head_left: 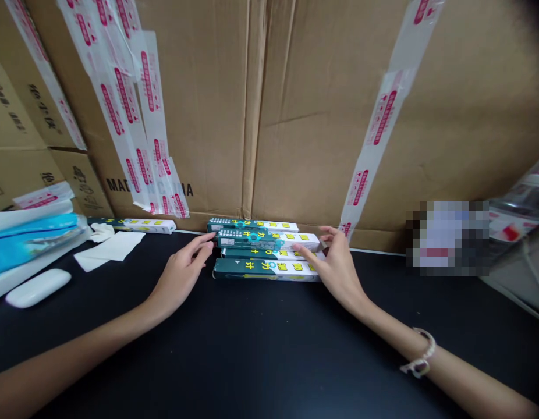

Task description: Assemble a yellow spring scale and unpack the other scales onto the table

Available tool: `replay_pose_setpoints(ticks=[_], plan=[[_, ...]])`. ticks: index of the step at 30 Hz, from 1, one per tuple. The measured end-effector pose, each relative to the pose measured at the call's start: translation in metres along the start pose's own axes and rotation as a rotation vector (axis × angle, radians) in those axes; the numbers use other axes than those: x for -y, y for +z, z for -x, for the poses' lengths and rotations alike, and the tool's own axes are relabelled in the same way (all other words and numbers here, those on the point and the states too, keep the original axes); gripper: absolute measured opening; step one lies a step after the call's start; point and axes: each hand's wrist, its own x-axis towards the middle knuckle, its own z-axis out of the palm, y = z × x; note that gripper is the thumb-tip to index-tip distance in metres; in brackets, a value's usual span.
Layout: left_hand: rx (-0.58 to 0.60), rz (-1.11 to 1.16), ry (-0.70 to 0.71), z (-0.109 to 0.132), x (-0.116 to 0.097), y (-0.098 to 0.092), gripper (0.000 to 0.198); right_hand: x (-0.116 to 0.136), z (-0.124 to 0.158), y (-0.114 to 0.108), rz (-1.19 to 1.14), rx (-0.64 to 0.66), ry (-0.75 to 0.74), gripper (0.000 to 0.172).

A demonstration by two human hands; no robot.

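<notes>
Several long narrow boxes (265, 269), dark green and white with yellow characters, lie side by side and partly stacked on the black table (261, 349), close to a big cardboard carton. My left hand (182, 273) reaches to their left ends, fingers stretched out and touching the upper box (252, 237). My right hand (334, 262) rests against their right ends, fingers spread and slightly curled round the end of that upper box. A bracelet (420, 352) sits on my right wrist.
A big cardboard carton (295, 105) with taped seams stands as a wall behind the boxes. Another long box (134, 224), white paper sheets (110, 247), a white mouse (37, 287) and blue-white packs (29, 238) lie at the left. Plastic-wrapped items (522, 215) sit at the right.
</notes>
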Motion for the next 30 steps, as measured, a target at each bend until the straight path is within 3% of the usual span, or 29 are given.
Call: replay_pose_setpoints(ticks=[11, 20, 24, 27, 30], plan=[[0.041, -0.032, 0.078, 0.005, -0.007, 0.000, 0.051, -0.004, -0.002, -0.002, -0.246, 0.024, 0.073, 0.065], [0.027, -0.100, 0.098, 0.010, -0.011, 0.002, 0.059, 0.002, 0.002, -0.008, -0.268, 0.019, 0.063, 0.062], [0.045, -0.467, 0.198, 0.022, -0.016, 0.008, 0.085, 0.002, 0.002, -0.006, -0.320, 0.026, 0.000, 0.065], [0.028, -0.737, 0.283, 0.026, -0.016, 0.012, 0.086, 0.003, 0.002, -0.004, -0.345, 0.052, -0.037, 0.060], [-0.010, -0.820, 0.296, 0.024, -0.011, 0.013, 0.085, 0.007, 0.004, -0.005, -0.312, 0.099, -0.063, 0.050]])
